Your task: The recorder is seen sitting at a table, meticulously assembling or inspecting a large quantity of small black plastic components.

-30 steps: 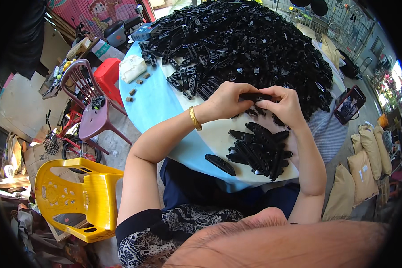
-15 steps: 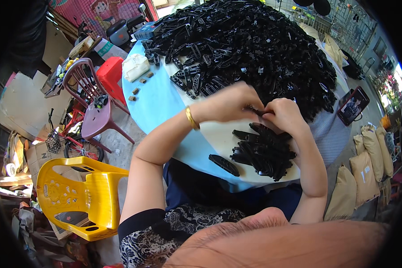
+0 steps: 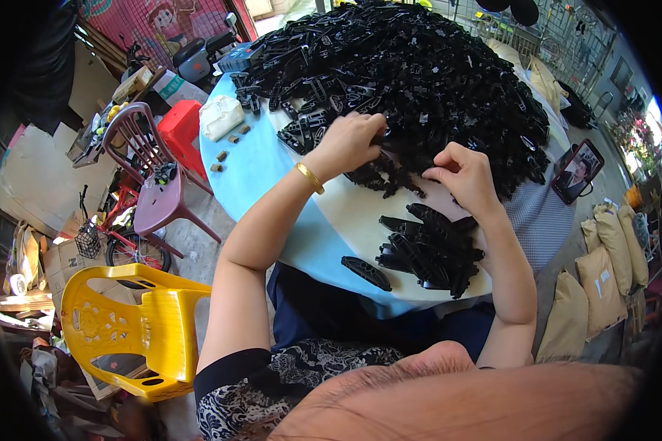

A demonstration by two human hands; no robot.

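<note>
The left hand [image 3: 349, 142] has moved up from the middle and is now reaching into the big heap of black plastic parts [image 3: 404, 81] on the bench [image 3: 272, 176], its grip closing on one; the right hand [image 3: 463, 176], pinching a part, is staying above the small sorted pile [image 3: 426, 250]

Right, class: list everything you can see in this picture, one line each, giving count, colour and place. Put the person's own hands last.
large heap of plastic parts: too many to count, black, far half of the table
small pile of plastic parts: many, black, near edge
single plastic part: one, black, left of the small pile
round table: one, light blue cover
phone: one, right edge of the table
chair: one, yellow, lower left
bracelet: one, gold, left wrist
left hand: at the heap's edge
right hand: at the heap's edge
</note>
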